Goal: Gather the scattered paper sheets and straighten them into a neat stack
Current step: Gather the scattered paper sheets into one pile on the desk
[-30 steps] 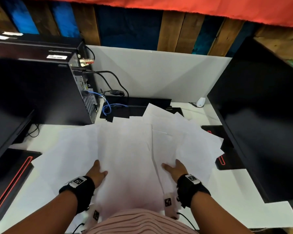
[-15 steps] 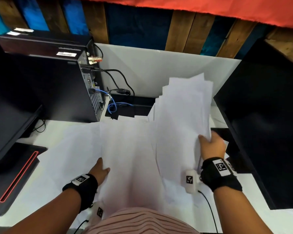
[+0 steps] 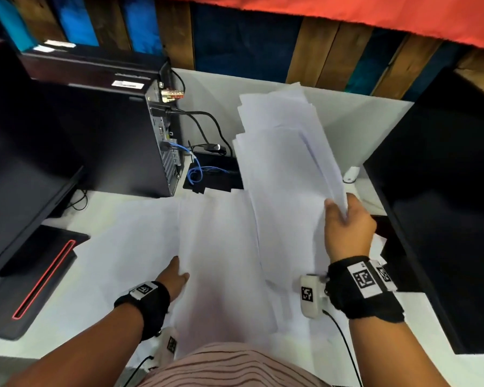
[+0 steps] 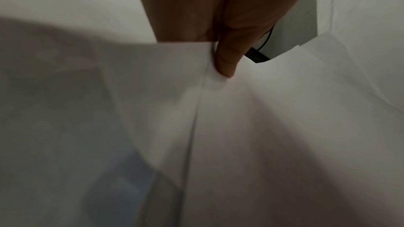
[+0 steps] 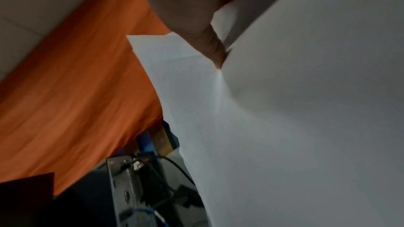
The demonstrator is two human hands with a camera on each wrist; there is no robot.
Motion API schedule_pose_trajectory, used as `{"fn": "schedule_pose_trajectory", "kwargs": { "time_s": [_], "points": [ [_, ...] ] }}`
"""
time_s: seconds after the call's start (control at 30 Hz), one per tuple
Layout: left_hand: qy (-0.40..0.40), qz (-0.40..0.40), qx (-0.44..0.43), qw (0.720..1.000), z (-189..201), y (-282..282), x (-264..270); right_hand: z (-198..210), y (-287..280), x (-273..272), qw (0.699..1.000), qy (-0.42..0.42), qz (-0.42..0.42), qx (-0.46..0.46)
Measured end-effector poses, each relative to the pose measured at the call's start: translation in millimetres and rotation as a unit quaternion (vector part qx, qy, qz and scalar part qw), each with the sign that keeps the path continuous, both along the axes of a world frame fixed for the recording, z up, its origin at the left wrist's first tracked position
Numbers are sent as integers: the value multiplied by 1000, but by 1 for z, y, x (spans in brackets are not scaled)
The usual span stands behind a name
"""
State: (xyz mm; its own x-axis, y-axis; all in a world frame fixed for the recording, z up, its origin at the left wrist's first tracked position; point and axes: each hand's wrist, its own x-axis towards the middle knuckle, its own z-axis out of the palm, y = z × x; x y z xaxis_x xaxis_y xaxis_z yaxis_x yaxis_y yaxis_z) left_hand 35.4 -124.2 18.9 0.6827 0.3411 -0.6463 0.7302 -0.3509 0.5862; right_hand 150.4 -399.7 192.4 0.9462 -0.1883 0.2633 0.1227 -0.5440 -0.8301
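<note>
Several white paper sheets (image 3: 140,241) lie fanned across the white desk (image 3: 430,367), overlapping one another. My right hand (image 3: 347,224) grips a bundle of sheets (image 3: 285,152) by its near right corner and holds it raised and tilted above the desk's right half. In the right wrist view the thumb (image 5: 210,44) presses on that bundle (image 5: 306,110). My left hand (image 3: 175,276) is at the near left edge of the middle sheets (image 3: 221,261). Its thumb (image 4: 227,58) lies on top of a sheet (image 4: 284,127) and its fingers are hidden beneath.
A black computer tower (image 3: 95,135) with cables (image 3: 196,174) stands at the back left. Dark monitors flank the desk, one left (image 3: 11,163) and one right (image 3: 444,205). A black stand base with a red line (image 3: 39,275) sits near left. A white partition (image 3: 361,129) closes the back.
My right hand has gathered the right-hand sheets and lifted them off the desk, up and away from me. The left hand has stayed at the edge of the middle sheets.
</note>
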Motion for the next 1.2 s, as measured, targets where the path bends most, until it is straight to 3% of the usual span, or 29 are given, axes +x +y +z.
{"fn": "schedule_pose_trajectory", "kwargs": {
  "time_s": [0.17,0.3,0.4,0.53,0.67,0.77,0.87,1.0,1.07,1.13,1.2],
  "points": [
    [9,-12,-8,1000,3,-1,-1,53,1,6,988,-143,-43,51],
    [6,-19,-1,1000,4,-2,-1,73,1,13,983,-147,-36,108],
    [4,-12,-13,1000,4,-3,-2,57,13,11,992,-95,-25,76],
    [1,11,-33,999,3,-2,0,-14,30,5,996,76,27,-30],
    [-10,63,-69,996,5,-7,4,-104,34,-11,950,286,86,-96],
    [-6,47,-53,997,3,-9,3,-139,37,-26,916,382,108,-47],
    [1,29,-33,999,3,-9,1,-154,35,-30,912,400,90,-13],
    [-8,21,-41,999,-1,-6,1,-162,38,-28,880,414,192,-134],
    [-1,5,-26,1000,-4,-7,3,-165,33,-24,877,418,191,-143],
    [4,7,-12,1000,-5,-3,-1,-168,21,-17,890,415,115,-148],
    [8,9,-11,1000,-7,1,-3,-166,-5,-11,898,404,-27,-173]
  ]
}}
